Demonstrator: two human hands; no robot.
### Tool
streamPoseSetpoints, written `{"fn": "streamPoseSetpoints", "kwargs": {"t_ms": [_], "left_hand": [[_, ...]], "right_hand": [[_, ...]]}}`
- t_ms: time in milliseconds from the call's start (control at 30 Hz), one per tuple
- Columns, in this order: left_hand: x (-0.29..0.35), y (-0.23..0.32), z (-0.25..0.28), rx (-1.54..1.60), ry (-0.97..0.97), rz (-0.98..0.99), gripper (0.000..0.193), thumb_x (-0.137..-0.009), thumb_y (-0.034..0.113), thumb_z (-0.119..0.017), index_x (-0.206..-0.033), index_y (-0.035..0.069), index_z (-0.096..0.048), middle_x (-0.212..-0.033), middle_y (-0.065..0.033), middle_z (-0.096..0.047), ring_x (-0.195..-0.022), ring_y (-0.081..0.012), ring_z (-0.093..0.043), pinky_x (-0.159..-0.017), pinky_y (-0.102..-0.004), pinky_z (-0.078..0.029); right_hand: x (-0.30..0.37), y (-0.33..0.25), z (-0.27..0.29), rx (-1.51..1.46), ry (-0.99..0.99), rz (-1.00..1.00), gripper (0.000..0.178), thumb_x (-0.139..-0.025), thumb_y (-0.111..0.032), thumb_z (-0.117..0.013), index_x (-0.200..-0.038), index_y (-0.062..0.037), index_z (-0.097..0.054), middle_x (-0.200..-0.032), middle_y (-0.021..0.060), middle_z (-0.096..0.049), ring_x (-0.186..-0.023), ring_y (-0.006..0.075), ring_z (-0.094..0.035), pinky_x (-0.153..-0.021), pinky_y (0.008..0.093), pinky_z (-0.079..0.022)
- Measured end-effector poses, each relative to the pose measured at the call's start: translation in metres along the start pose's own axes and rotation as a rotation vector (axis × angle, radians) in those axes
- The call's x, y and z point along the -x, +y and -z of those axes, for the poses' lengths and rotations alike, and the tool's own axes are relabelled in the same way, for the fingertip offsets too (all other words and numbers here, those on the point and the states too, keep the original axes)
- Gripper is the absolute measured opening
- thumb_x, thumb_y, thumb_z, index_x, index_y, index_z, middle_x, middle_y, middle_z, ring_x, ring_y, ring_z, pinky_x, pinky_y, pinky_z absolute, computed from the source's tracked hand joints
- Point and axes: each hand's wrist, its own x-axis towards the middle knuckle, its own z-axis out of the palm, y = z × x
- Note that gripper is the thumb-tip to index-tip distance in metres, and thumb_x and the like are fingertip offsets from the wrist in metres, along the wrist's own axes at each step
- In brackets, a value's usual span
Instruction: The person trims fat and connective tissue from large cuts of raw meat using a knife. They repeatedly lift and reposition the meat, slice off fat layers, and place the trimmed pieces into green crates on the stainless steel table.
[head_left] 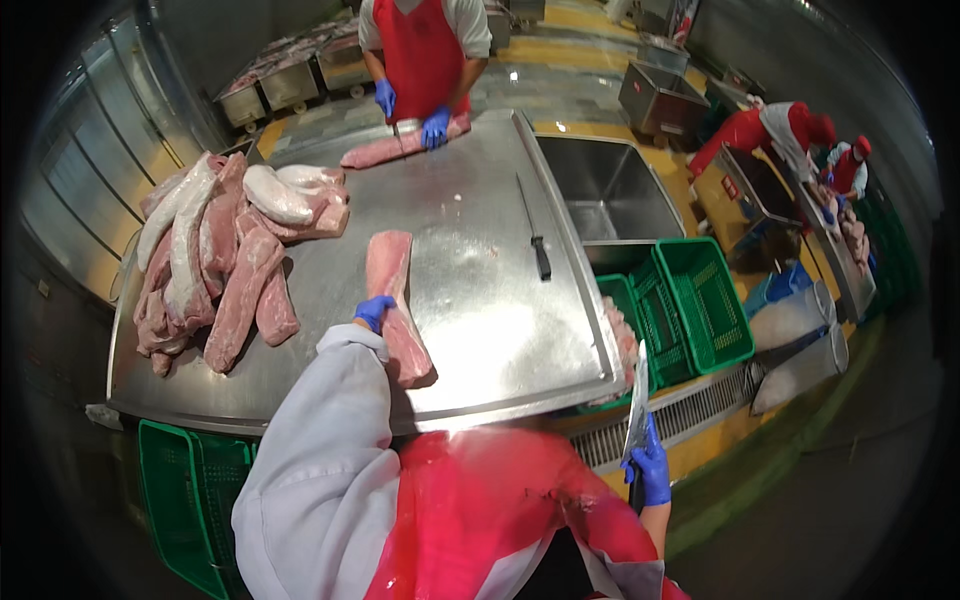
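My left hand [374, 312], in a blue glove, is closed on the left edge of a long pork loin [398, 345] lying on the steel table [470, 270]. Off the table's near right corner, my right hand [650, 468], also blue-gloved, grips a knife [637, 405] by its dark handle, blade pointing up and away. To the left of the loin, several more pork loins [230, 240] are heaped, some with white fat facing up. A second knife [533, 230] with a black handle rests on the right part of the table.
Across the table, a co-worker in a red apron [420, 55] cuts another loin [385, 150]. Right of the table are a steel bin [600, 215], green crates [700, 300] and meat trimmings [622, 340]. Another green crate [180, 490] stands below the near left edge. More people work far right.
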Motion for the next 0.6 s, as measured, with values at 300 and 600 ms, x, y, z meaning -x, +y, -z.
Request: {"fn": "streamPoseSetpoints", "kwargs": {"t_ms": [300,600], "left_hand": [[0.174,-0.042,-0.107,0.231,-0.519,-0.229,0.044,-0.081,0.007,-0.072,-0.123,0.003,-0.060,-0.107,-0.0077,-0.068,-0.100,-0.0195,-0.066,-0.092,-0.0350,-0.053],[0.124,0.114,-0.128,-1.464,-0.387,-0.955,0.061,-0.069,0.027,-0.079,-0.123,0.009,-0.058,-0.126,-0.0169,-0.059,-0.125,-0.0364,-0.053,-0.106,-0.0502,-0.038]], "right_hand": [[-0.012,-0.022,-0.083,0.072,0.038,-0.073,0.079,-0.091,-0.001,-0.055,-0.162,-0.0122,-0.022,-0.098,0.0091,-0.063,-0.059,0.0113,-0.059,-0.044,0.0220,-0.045],[-0.041,-0.033,-0.113,0.129,0.091,-0.068,0.076,-0.093,-0.004,-0.058,-0.161,-0.0125,-0.025,-0.098,0.0070,-0.065,-0.060,0.0090,-0.057,-0.048,0.0213,-0.046]]}}
